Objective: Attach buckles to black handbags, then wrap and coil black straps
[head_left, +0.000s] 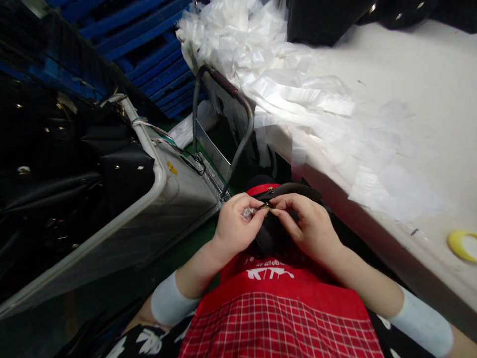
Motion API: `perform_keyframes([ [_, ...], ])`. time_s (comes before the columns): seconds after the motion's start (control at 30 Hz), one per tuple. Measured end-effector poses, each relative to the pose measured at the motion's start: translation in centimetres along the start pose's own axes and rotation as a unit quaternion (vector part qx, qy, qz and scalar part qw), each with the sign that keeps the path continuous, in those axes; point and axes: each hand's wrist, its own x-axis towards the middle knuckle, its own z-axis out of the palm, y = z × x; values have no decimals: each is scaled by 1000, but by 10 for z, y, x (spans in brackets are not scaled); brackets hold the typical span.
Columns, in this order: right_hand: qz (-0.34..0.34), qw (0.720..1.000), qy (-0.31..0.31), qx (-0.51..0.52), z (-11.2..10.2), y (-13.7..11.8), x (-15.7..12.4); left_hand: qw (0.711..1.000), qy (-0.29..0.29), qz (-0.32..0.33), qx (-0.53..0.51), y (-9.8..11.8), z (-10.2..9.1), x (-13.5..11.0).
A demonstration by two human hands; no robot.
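My left hand [238,223] and my right hand [312,223] meet over my lap, thumbs and fingertips pinched together on a small dark shiny piece [266,205] between them. It looks like a metal fitting, but its exact kind is too small to tell. A scrap of crumpled clear plastic [248,213] shows inside my left hand's curled fingers. Just beyond and below the hands lies a black leather-like article [269,237], partly hidden by them. A dark strap or flap [298,189] with a gold-coloured stud beside it curves behind my right hand.
On the left stands a pale bin [160,179] filled with black leather-like goods [108,149]. A metal trolley handle [244,107] rises ahead. To the right, a white table [428,94] bears heaped clear plastic bags [253,54] and a yellow tape roll [457,244]. Blue pallets [149,44] are stacked behind.
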Motion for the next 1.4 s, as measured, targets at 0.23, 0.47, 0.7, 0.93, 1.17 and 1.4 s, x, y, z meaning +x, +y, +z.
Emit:
perform_keyframes([
  [0.23,71,990,46,110,11,1,6,999,-11,-24,-29,1,-3,3],
  [0.47,87,985,64,137,14,2,8,999,-17,-13,-40,0,-1,3],
  [0.7,26,994,60,93,12,2,9,999,-3,11,-51,0,2,0],
  [0.93,10,999,14,36,16,4,6,999,35,9,-32,2,7,-7],
  [1.17,-49,998,-30,-16,23,-11,-4,998,46,-41,-14,-4,8,-4],
  [1.4,53,998,22,12,14,6,5,956,-63,-200,-205,-22,-2,8],
])
